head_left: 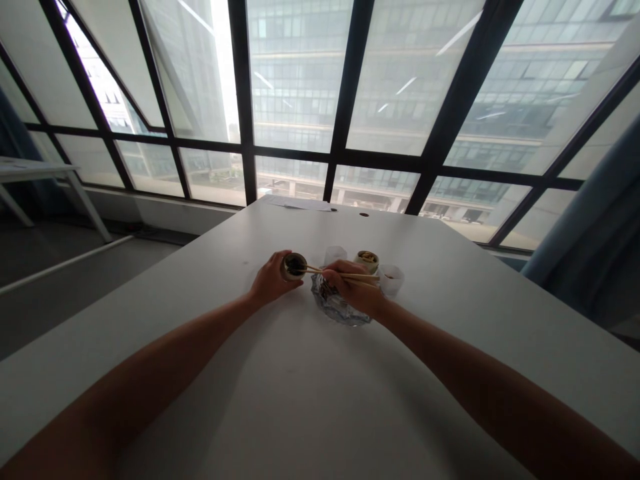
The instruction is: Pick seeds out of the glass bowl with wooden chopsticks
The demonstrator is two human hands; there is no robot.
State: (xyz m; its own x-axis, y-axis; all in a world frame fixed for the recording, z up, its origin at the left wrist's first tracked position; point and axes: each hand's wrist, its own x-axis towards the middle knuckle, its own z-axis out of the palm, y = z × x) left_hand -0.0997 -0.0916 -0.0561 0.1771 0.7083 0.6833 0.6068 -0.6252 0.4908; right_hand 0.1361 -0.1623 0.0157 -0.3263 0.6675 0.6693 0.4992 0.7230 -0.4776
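My left hand point(270, 281) is wrapped round a small round cup point(294, 265) with dark contents, held just above the white table point(300, 387). My right hand point(353, 290) grips a pair of wooden chopsticks point(345, 274) whose tips reach into that cup. Under my right hand sits a clear glass dish point(340, 310) with dark bits in it. Behind it stand a second small cup point(367, 260) with light contents and two clear plastic cups point(334, 255) point(391, 279).
A sheet of paper point(300, 202) lies at the table's far edge beside a small dark spot point(363, 215). Large black-framed windows point(345, 87) fill the back. Another white table point(35, 170) stands at the left. A blue curtain point(595, 227) hangs at the right.
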